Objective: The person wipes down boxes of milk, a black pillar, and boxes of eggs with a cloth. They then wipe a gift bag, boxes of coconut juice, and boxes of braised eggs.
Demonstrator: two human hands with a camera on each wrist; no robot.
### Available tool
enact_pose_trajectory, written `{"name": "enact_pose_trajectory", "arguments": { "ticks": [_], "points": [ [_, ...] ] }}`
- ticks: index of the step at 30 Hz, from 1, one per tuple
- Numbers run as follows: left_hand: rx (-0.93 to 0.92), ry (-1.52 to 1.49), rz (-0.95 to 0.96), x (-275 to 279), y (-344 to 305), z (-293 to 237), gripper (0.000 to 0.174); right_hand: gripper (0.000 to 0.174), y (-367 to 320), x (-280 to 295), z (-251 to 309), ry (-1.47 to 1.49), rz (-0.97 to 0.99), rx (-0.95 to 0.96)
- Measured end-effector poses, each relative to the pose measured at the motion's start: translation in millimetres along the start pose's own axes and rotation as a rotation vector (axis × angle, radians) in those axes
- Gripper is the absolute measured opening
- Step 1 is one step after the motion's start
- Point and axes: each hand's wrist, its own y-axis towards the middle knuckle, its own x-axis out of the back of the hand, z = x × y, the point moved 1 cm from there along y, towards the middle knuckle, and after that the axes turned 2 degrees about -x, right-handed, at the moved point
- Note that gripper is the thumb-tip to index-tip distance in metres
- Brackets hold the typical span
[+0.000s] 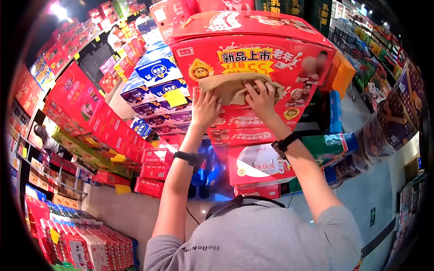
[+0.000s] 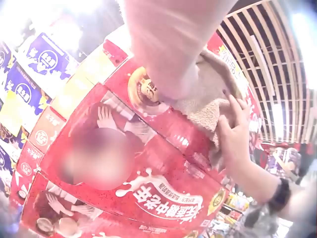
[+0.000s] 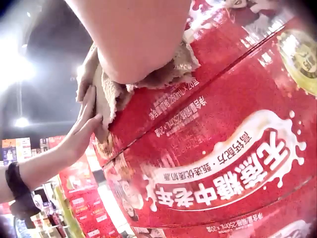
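A tall stack of red milk cartons (image 1: pixel 253 54) rises in front of me. A beige cloth (image 1: pixel 230 88) lies flat against the front of the top carton. My right hand (image 1: pixel 261 97) presses on the cloth with spread fingers. My left hand (image 1: pixel 204 108) lies flat on the carton face with straight fingers at the cloth's left edge. The right wrist view shows the left hand's fingers (image 3: pixel 86 124) touching the cloth (image 3: pixel 111 94). The left wrist view shows the right hand (image 2: pixel 233 129) on the cloth (image 2: pixel 208 104) over the carton (image 2: pixel 148 163). Both wrists wear black bands.
Blue cartons (image 1: pixel 156 72) are stacked just left of the red pile, with sloping rows of red boxes (image 1: pixel 90 113) beyond. Low red boxes (image 1: pixel 151 174) stand on the floor. A green carton (image 1: pixel 327 147) and an orange box (image 1: pixel 341 74) sit right. Grey aisle floor (image 1: pixel 361 194) runs rightward.
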Motion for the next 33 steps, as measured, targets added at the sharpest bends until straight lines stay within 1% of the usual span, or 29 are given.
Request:
{"name": "enact_pose_trajectory", "arguments": {
  "ticks": [2,3,5,6,7,9,10,11,12,13,14,15,18,19,21,22,23,25,26,28,29,31,32,33],
  "points": [
    [-0.022,-0.006,0.017,2,-3,-8,0.056,0.045,-12,2,4,-0.009,-0.002,-0.111],
    [-0.027,0.000,0.029,4,-2,-13,0.058,0.045,-19,5,3,-0.025,-0.004,-0.120],
    [-0.031,-0.054,0.033,-1,2,-27,0.059,0.046,-39,8,0,-0.037,0.119,-0.183],
    [-0.103,-0.124,-0.011,-1,8,-35,0.061,0.048,-51,10,-4,-0.043,0.159,-0.207],
    [-0.175,-0.195,-0.053,-1,13,-44,0.062,0.048,-63,15,-11,-0.051,0.157,-0.223],
    [-0.228,-0.207,-0.070,-10,20,-66,0.064,0.050,-69,31,-22,-0.080,0.273,-0.186],
    [-0.241,-0.248,-0.088,-22,23,-76,0.065,0.054,-72,37,-27,-0.052,0.304,-0.204],
    [-0.254,-0.290,-0.108,-31,26,-86,0.067,0.054,-73,46,-32,-0.064,0.296,-0.211],
    [-0.270,-0.292,-0.115,-34,29,-96,0.067,0.055,-72,53,-38,-0.074,0.342,-0.250],
    [-0.245,-0.283,-0.124,-35,30,-103,0.067,0.056,-72,60,-43,-0.081,0.386,-0.290],
    [-0.218,-0.272,-0.132,-37,32,-108,0.067,0.057,-73,65,-49,-0.077,0.410,-0.284],
    [-0.230,-0.269,-0.136,-38,33,-112,0.067,0.057,-70,70,-52,-0.080,0.400,-0.290],
    [-0.208,-0.255,-0.149,-47,30,-106,0.066,0.056,-65,72,-56,-0.157,0.498,-0.210],
    [-0.213,-0.252,-0.143,-50,26,-101,0.066,0.056,-64,65,-53,-0.153,0.497,-0.217],
    [-0.179,-0.168,-0.203,-54,16,-89,0.062,0.055,-59,54,-38,-0.032,0.537,-0.192],
    [-0.149,-0.152,-0.182,-56,9,-78,0.061,0.051,-59,48,-27,-0.028,0.609,-0.187],
    [-0.116,-0.139,-0.110,-62,0,-67,0.061,0.051,-59,37,-15,-0.024,0.616,-0.189],
    [-0.042,-0.090,-0.056,-62,-20,-37,0.063,0.053,-60,10,8,0.137,0.591,-0.095],
    [-0.005,-0.082,-0.076,-63,-29,-22,0.064,0.053,-52,2,20,0.141,0.590,-0.098],
    [0.035,-0.079,-0.090,-53,-41,5,0.066,0.058,-34,-11,47,0.077,0.433,0.246],
    [0.006,-0.063,-0.087,-47,-44,16,0.068,0.058,-27,-18,60,0.083,0.426,0.233],
    [0.054,-0.039,0.040,-34,-46,28,0.075,0.062,-16,-28,80,-0.089,0.432,0.478],
    [0.040,0.002,0.065,-31,-47,34,0.076,0.060,-16,-35,87,-0.185,0.495,0.518],
    [0.022,0.010,0.069,-29,-47,38,0.076,0.060,-18,-38,87,-0.185,0.488,0.500]
  ]
}}
